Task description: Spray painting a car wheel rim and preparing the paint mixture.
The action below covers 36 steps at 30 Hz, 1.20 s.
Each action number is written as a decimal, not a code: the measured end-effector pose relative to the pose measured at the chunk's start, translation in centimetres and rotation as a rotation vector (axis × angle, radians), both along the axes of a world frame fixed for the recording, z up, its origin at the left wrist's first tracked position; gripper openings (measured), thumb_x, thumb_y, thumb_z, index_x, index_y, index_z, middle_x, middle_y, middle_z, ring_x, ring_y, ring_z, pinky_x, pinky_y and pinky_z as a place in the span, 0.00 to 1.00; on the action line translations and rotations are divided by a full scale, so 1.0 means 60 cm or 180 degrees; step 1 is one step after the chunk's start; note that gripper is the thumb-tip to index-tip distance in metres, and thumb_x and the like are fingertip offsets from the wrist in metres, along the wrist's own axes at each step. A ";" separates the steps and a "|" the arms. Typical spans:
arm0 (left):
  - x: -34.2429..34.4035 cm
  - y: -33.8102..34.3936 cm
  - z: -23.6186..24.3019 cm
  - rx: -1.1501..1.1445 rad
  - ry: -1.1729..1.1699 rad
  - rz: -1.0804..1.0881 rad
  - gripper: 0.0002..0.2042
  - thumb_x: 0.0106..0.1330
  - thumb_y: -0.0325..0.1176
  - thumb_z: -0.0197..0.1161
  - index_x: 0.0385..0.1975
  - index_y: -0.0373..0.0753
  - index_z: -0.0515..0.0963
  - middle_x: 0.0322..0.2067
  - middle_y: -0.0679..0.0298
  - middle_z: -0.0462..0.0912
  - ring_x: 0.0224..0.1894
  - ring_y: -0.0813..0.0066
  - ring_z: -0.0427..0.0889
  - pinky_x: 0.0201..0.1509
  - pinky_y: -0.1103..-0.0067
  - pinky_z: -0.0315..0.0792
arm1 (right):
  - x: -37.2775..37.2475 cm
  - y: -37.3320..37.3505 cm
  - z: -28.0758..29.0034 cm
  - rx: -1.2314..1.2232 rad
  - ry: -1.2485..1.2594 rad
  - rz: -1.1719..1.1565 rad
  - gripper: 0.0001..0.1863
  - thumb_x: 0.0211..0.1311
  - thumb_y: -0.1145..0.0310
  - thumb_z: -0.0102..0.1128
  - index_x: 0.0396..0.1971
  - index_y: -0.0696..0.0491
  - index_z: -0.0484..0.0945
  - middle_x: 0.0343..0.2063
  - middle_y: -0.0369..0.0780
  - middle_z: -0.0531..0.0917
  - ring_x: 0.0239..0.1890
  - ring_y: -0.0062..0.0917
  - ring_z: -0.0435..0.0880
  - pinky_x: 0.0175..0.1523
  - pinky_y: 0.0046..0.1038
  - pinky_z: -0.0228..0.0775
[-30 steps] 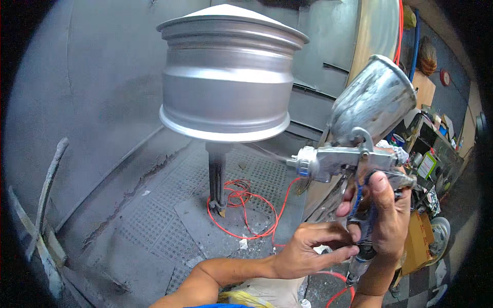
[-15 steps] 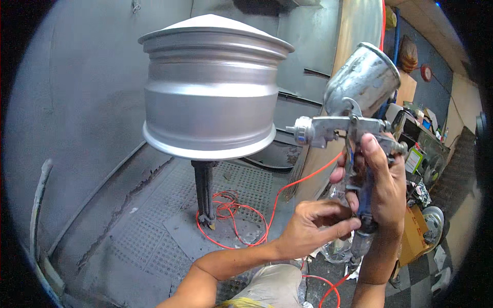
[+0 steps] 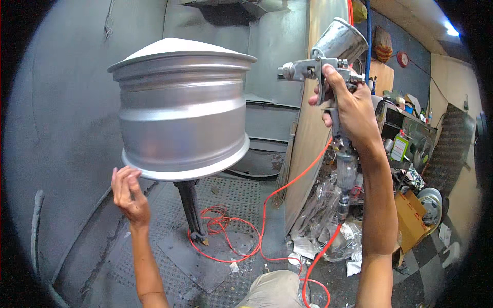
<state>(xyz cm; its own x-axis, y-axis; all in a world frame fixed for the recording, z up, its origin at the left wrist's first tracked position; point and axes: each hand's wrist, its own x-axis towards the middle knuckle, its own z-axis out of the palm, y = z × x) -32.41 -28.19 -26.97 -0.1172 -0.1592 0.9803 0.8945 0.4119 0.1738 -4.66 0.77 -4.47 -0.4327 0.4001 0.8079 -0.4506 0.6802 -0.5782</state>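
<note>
I had the right hand [image 3: 354, 114] at two o'clock, its fingers wrapped firmly around the handle of a metal spray gun [image 3: 306, 69], thumb high on the back. The gun's cup [image 3: 344, 43] tilted toward one o'clock, and its nozzle faced nine. I saw the left hand [image 3: 129, 200] at eight o'clock, loosely curled and half open, nothing visible in its grasp; its fingertips were at the lower edge of the silver wheel [image 3: 182, 134], but whether they pressed on it I couldn't tell.

The wheel sat at ten o'clock on a dark stand [image 3: 188, 208], above a dotted mat [image 3: 241, 192]. A red hose [image 3: 325, 248] hung from the gun's lower fitting and looped over the floor toward six. At four I made out crumpled clear plastic [image 3: 334, 223] and a cardboard box [image 3: 409, 223].

A gap separated nozzle and wheel. The grey wall [image 3: 72, 108] bounded nine o'clock; a wooden panel [image 3: 307, 128] rose behind the gun.
</note>
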 end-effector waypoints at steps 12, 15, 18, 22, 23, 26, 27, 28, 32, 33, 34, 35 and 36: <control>-0.066 0.011 -0.035 -0.0025 0.0188 -0.0103 0.19 0.79 0.35 0.46 0.35 0.32 0.84 0.39 0.56 0.86 0.49 0.57 0.86 0.75 0.48 0.62 | -0.006 -0.030 0.008 0.0018 0.0175 0.0008 0.19 0.76 0.54 0.60 0.42 0.58 0.81 0.31 0.40 0.83 0.30 0.22 0.88 0.18 0.19 0.70; -0.062 0.021 -0.034 0.0111 0.0210 -0.0137 0.18 0.78 0.34 0.48 0.33 0.33 0.85 0.36 0.57 0.86 0.46 0.58 0.86 0.74 0.49 0.64 | -0.001 -0.034 0.001 -0.0018 0.0199 0.0078 0.20 0.76 0.52 0.60 0.42 0.58 0.81 0.30 0.40 0.84 0.30 0.21 0.88 0.18 0.19 0.70; -0.050 0.032 -0.033 0.0012 0.0252 -0.0068 0.16 0.76 0.34 0.51 0.33 0.34 0.85 0.35 0.57 0.86 0.43 0.59 0.86 0.72 0.50 0.67 | -0.005 -0.034 0.003 0.0018 0.0289 0.0094 0.20 0.76 0.53 0.60 0.41 0.58 0.82 0.29 0.40 0.84 0.29 0.21 0.88 0.19 0.19 0.71; -0.010 0.068 -0.025 -0.0043 0.0318 -0.0097 0.14 0.72 0.34 0.56 0.30 0.35 0.85 0.31 0.59 0.86 0.40 0.60 0.87 0.68 0.53 0.71 | -0.018 -0.033 0.016 0.0064 0.0207 -0.0130 0.18 0.77 0.55 0.59 0.40 0.58 0.81 0.30 0.39 0.84 0.30 0.21 0.88 0.18 0.19 0.70; 0.000 0.075 -0.020 -0.0055 0.0375 -0.0029 0.12 0.70 0.34 0.58 0.29 0.35 0.85 0.30 0.59 0.86 0.38 0.59 0.86 0.65 0.54 0.74 | -0.024 -0.030 0.019 0.0128 0.0240 -0.0071 0.18 0.76 0.55 0.59 0.40 0.58 0.81 0.30 0.38 0.84 0.30 0.21 0.88 0.18 0.19 0.70; 0.031 0.101 -0.016 -0.0349 0.0318 -0.0065 0.10 0.68 0.34 0.61 0.29 0.36 0.85 0.30 0.59 0.86 0.37 0.58 0.86 0.63 0.55 0.76 | -0.031 -0.028 0.026 0.0261 0.0257 -0.0041 0.18 0.76 0.55 0.60 0.41 0.57 0.81 0.30 0.38 0.84 0.30 0.22 0.88 0.18 0.19 0.69; 0.043 0.115 -0.011 -0.0451 0.0387 -0.0077 0.08 0.65 0.34 0.63 0.29 0.37 0.85 0.30 0.60 0.86 0.37 0.58 0.85 0.59 0.58 0.78 | -0.032 -0.032 0.028 0.0236 0.0208 -0.0117 0.18 0.76 0.55 0.60 0.41 0.57 0.81 0.30 0.38 0.84 0.30 0.22 0.88 0.18 0.19 0.69; 0.055 0.130 -0.005 -0.0443 0.0388 -0.0078 0.08 0.65 0.34 0.63 0.29 0.37 0.85 0.30 0.60 0.86 0.37 0.58 0.85 0.59 0.58 0.78 | -0.032 -0.035 0.029 0.0210 0.0162 -0.0200 0.18 0.76 0.55 0.60 0.42 0.57 0.81 0.30 0.39 0.84 0.30 0.23 0.88 0.18 0.20 0.69; 0.103 0.208 0.008 -0.0923 0.0364 -0.0155 0.08 0.65 0.35 0.67 0.27 0.39 0.83 0.32 0.60 0.84 0.37 0.57 0.85 0.50 0.63 0.79 | -0.029 -0.038 0.027 0.0167 0.0122 -0.0261 0.19 0.76 0.54 0.60 0.44 0.57 0.81 0.30 0.39 0.84 0.30 0.23 0.88 0.18 0.20 0.70; 0.115 0.227 0.013 -0.1217 0.0135 -0.0200 0.08 0.65 0.36 0.67 0.28 0.38 0.83 0.34 0.59 0.84 0.39 0.57 0.85 0.50 0.64 0.79 | -0.027 -0.043 0.026 0.0173 0.0165 -0.0242 0.19 0.76 0.54 0.60 0.43 0.57 0.81 0.31 0.39 0.84 0.30 0.23 0.88 0.18 0.20 0.70; 0.127 0.253 0.018 -0.1511 -0.0087 -0.0280 0.09 0.65 0.37 0.68 0.29 0.38 0.83 0.37 0.59 0.85 0.41 0.57 0.84 0.50 0.64 0.78 | -0.022 -0.045 0.025 0.0178 0.0207 -0.0258 0.19 0.76 0.54 0.60 0.43 0.58 0.81 0.31 0.39 0.84 0.30 0.22 0.88 0.18 0.20 0.70; 0.131 0.273 0.024 -0.1501 -0.0086 -0.0267 0.09 0.65 0.37 0.68 0.29 0.38 0.83 0.37 0.59 0.85 0.41 0.57 0.84 0.50 0.64 0.78 | -0.022 -0.052 0.027 0.0187 0.0211 -0.0245 0.19 0.76 0.54 0.60 0.43 0.58 0.81 0.31 0.39 0.84 0.30 0.22 0.88 0.18 0.20 0.70; 0.131 0.295 0.030 -0.1653 -0.0108 -0.0362 0.09 0.65 0.37 0.68 0.31 0.37 0.83 0.39 0.58 0.85 0.42 0.57 0.84 0.50 0.64 0.78 | -0.023 -0.058 0.028 0.0180 0.0229 -0.0212 0.18 0.76 0.54 0.60 0.42 0.58 0.81 0.31 0.39 0.84 0.30 0.22 0.88 0.18 0.20 0.70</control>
